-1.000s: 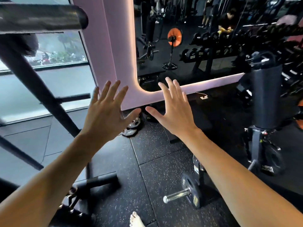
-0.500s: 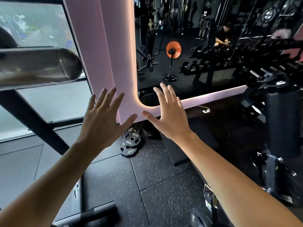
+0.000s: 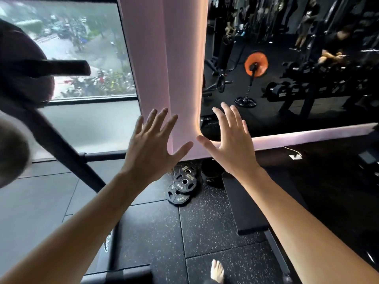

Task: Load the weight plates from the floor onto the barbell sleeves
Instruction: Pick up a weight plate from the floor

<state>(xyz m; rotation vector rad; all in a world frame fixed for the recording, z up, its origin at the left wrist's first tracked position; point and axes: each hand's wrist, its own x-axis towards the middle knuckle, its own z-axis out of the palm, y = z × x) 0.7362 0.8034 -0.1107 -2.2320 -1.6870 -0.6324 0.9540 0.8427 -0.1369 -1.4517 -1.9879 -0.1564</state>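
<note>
Small black 5 kg weight plates lie overlapping on the speckled rubber floor at the foot of a pink pillar. My left hand and my right hand are stretched out in front of me with fingers spread, backs up, holding nothing, well above the plates. A dark barbell sleeve end juts in from the left at upper height, with a dark round mass behind it.
A slanted black rack post crosses the left side. The pink pillar and a mirror ledge stand ahead. A black bench pad lies right of the plates. My bare foot shows at the bottom.
The view has lifted and moved closer to the pillar, so the floor plates now show fully below my hands. The loaded bar end at lower right has left the view. Both hands stay spread.
</note>
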